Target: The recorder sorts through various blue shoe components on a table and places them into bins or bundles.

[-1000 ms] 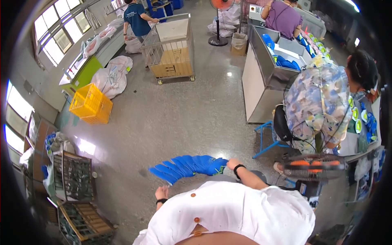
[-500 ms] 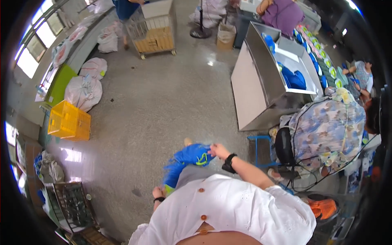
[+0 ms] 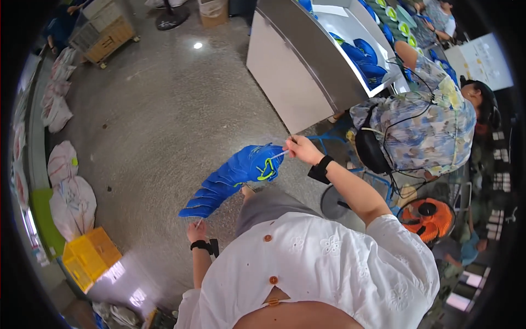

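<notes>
A long row of blue, nested pieces with yellow-green trim (image 3: 233, 174), which look like shoe uppers, stretches slantwise between my hands in front of my legs. At its upper right end, my right hand (image 3: 303, 149) is closed on a thin pale cord or strip (image 3: 280, 154) that runs into the pieces. My left hand (image 3: 197, 231) is at the lower left end, its fingers closed on a thin pale end just below the last piece. Whether one cord runs through the whole row is hidden.
To the right sits a person in a patterned top (image 3: 422, 131), near a large bin (image 3: 296, 60) holding blue pieces. An orange fan (image 3: 427, 219) stands close to my right arm. Leftward are a yellow crate (image 3: 90, 257), white sacks (image 3: 71, 203) and a wheeled cage cart (image 3: 104, 33).
My view has turned to the right. The row of blue pieces now stretches out longer, with my left hand farther left and my right hand slightly higher. The bin and seated person appear closer.
</notes>
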The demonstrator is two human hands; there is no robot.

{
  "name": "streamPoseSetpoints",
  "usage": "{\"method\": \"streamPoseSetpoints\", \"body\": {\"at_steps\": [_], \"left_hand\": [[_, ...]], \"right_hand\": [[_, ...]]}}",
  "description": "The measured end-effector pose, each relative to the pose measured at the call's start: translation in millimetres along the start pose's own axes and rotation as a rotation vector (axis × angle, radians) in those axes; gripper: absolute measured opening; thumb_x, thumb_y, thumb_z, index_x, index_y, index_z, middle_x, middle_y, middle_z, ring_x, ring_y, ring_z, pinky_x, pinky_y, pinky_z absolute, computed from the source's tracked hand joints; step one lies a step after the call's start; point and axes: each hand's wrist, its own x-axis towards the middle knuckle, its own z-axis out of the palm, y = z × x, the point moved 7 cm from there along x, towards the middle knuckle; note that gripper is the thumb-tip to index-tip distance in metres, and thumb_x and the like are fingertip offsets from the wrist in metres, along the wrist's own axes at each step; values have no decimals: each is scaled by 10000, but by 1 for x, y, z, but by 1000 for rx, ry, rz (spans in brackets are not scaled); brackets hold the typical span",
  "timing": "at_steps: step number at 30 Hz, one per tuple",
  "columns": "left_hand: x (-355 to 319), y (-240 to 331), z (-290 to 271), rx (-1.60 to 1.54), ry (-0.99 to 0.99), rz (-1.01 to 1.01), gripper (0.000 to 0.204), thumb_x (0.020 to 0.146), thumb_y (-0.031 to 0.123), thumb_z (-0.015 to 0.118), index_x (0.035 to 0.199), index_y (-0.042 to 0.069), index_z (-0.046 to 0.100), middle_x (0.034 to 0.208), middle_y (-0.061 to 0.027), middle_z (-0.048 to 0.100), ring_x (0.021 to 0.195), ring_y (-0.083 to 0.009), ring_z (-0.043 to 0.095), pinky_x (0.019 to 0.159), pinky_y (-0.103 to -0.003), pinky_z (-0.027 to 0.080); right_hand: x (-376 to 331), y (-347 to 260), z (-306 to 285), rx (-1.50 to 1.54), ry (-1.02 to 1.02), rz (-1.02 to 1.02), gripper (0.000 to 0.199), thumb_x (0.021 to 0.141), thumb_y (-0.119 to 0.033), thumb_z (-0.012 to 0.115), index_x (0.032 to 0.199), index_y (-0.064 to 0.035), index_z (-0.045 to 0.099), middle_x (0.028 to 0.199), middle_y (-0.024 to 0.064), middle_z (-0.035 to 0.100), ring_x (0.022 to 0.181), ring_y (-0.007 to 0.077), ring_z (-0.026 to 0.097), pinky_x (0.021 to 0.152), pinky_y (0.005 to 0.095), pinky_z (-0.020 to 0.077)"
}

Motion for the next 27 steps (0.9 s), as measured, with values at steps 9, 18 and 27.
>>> {"method": "streamPoseSetpoints", "body": {"at_steps": [9, 18, 27], "left_hand": [[16, 77, 179, 285, -258, 81, 241, 864, 194, 446, 980, -17, 457, 1044, -139, 541, 937, -292, 555, 697, -350, 484], [-59, 204, 509, 269, -781, 301, 148, 893, 159, 434, 928, 35, 506, 937, -75, 570, 864, -172, 572, 709, -319, 496], [-299, 249, 869, 268, -1440, 691, 224, 916, 227, 415, 1006, 53, 525, 1116, -89, 547, 970, -154, 533, 778, -306, 466]], "right_hand": [[62, -81, -23, -184, 68, 30, 276, 880, -214, 409, 797, 32, 505, 622, 82, 599, 504, 154, 574, 481, 277, 463], [60, -274, -198, 119, 395, -289, 283, 905, -221, 378, 858, 45, 462, 657, 149, 596, 522, 185, 588, 378, 277, 460], [-34, -411, -396, 242, 914, -1013, 323, 921, -286, 377, 908, 29, 451, 863, 160, 618, 708, 215, 637, 462, 242, 496]]}}
